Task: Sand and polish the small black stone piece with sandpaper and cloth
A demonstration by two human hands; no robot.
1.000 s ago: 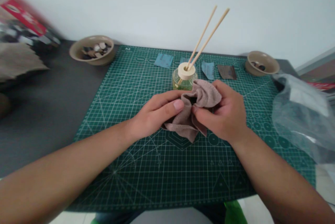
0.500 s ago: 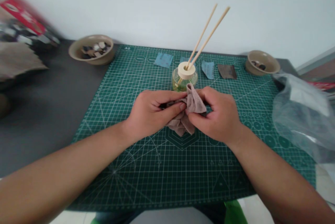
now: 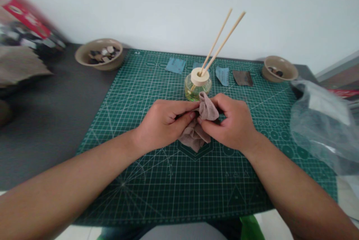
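1. A grey-brown cloth (image 3: 194,139) is bunched between the person's hands, above the middle of a green cutting mat (image 3: 196,184). A pinched tuft stands up at the top, and looser folds hang below.
2. The left hand (image 3: 164,124) is curled almost closed, with the cloth gathered against its thumb and fingers. The right hand (image 3: 230,122) pinches the same bunch from the other side, also nearly closed. Both have firm hold of the fabric.
3. Just beyond the tuft stands a glass diffuser bottle (image 3: 198,88), upright on the mat and holding yellow-green liquid. A wooden collar (image 3: 200,76) tops it, and two wooden reeds (image 3: 223,40) lean out to the right. I can't tell whether the cloth touches the glass.
4. A tan ceramic bowl (image 3: 99,55) at the far left holds a heap of dark and pale pebbles. A matching bowl (image 3: 279,68) at the far right holds only a few dark ones.
5. Blue scraps (image 3: 175,65) and a brown scrap (image 3: 242,77) lie flat near the mat's far edge. A clear plastic bag (image 3: 316,124) sits at the right.
6. Compared with the earlier frame, the hands sit closer together and the cloth is gathered tighter, with a narrower tuft. The bottle and bowls stand where they did.
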